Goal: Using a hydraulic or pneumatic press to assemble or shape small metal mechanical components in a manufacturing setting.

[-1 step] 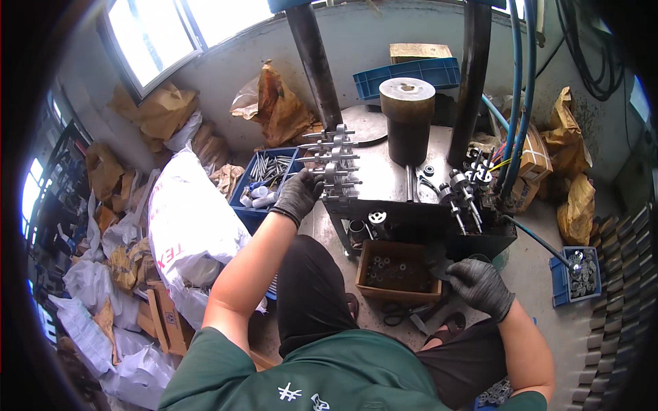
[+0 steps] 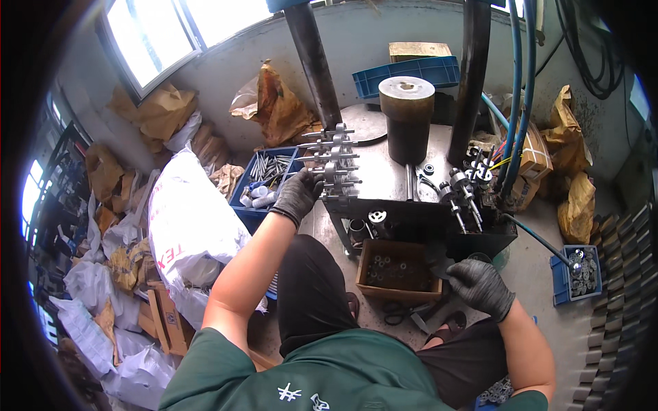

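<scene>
My left hand (image 2: 298,196), in a dark grey glove, is closed with its fingertips on the end of a metal shaft in a row of shafts with round discs (image 2: 336,161). This row stands along the left edge of the steel press table (image 2: 363,181). My right hand (image 2: 482,286), gloved too, hangs above my right knee near the table's front. Its fingers are curled together, and what they hold, if anything, is hidden. More shafts with round heads (image 2: 466,192) lean at the table's right side.
A dark cylinder (image 2: 407,116) stands on the table between two posts. Below lies a cardboard box (image 2: 399,294) with rings inside. Left is a blue bin (image 2: 236,198) of metal pins, beside a white sack (image 2: 188,212). Another blue bin (image 2: 562,291) sits at right, near blue hoses (image 2: 515,103).
</scene>
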Demonstrator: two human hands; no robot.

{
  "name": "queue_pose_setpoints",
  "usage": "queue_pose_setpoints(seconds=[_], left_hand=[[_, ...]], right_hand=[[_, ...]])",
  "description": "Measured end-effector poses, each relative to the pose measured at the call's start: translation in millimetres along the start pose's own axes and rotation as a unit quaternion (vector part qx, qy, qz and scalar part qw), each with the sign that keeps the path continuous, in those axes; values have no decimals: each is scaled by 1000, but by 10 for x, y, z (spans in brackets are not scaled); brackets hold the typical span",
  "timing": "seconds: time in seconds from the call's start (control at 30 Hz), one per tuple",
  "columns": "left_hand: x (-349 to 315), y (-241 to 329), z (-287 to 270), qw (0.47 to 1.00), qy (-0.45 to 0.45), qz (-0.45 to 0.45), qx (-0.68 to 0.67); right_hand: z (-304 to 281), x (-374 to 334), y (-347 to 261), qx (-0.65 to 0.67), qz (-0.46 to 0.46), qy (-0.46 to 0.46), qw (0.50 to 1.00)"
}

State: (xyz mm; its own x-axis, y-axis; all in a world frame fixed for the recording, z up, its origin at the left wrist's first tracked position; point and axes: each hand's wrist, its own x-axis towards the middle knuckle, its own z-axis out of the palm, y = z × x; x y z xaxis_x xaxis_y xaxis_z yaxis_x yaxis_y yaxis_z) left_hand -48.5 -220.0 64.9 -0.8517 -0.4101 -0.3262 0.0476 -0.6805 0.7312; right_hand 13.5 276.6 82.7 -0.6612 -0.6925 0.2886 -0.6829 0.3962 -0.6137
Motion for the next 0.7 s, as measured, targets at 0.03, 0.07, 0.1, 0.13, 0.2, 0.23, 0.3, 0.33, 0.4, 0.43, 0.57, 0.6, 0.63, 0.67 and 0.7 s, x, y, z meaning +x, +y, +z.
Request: queue_pose_setpoints(seconds=[0.03, 0.07, 0.1, 0.13, 0.2, 0.23, 0.3, 0.33, 0.4, 0.43, 0.57, 0.6, 0.63, 0.67, 0.7], left_hand=[[-14, -16, 8, 1000, -21, 2, -1], [-23, -21, -14, 1000, -21, 1, 0], [-47, -39, -49, 999, -20, 20, 24], [-74, -63, -82, 998, -20, 38, 49], [-221, -179, -60, 994, 3, 69, 86], [-312, -251, -19, 987, 25, 101, 122], [-586, -279, 141, 960, 21, 158, 228], [-621, -270, 198, 960, 20, 157, 230], [-638, -169, 311, 566, -110, 580, 575], [-648, -10, 372, 394, -130, 602, 683], [-437, 185, 655, 141, -233, 586, 763], [-330, 231, 692, 69, -274, 569, 772], [-236, 265, 719, -4, -313, 549, 775], [-162, 294, 738, -6, -315, 549, 774], [-95, 317, 750, -12, -346, 529, 775]], right_hand=[[-3, -19, 2, -25, -7, -20, 999], [-14, -11, 0, -50, -18, -41, 998], [-13, -8, -2, -49, -18, -40, 998], [-10, -4, -5, -50, -18, -53, 997], [-20, -16, -3, -51, -14, -65, 996], [-49, -9, -1, -61, -3, -94, 994], [-46, -1, 28, -67, 5, -124, 990], [-27, -13, 58, -73, -1, -123, 990], [-25, 37, 24, -80, -7, -128, 989], [-35, 89, -36, -79, -3, -141, 987], [-27, 101, -62, -83, -6, -156, 984], [-17, 101, -68, -81, -4, -153, 985], [-2, 102, -70, -85, -6, -159, 984], [16, 112, -66, -88, -8, -165, 982], [32, 122, -63, -87, -7, -163, 983]])
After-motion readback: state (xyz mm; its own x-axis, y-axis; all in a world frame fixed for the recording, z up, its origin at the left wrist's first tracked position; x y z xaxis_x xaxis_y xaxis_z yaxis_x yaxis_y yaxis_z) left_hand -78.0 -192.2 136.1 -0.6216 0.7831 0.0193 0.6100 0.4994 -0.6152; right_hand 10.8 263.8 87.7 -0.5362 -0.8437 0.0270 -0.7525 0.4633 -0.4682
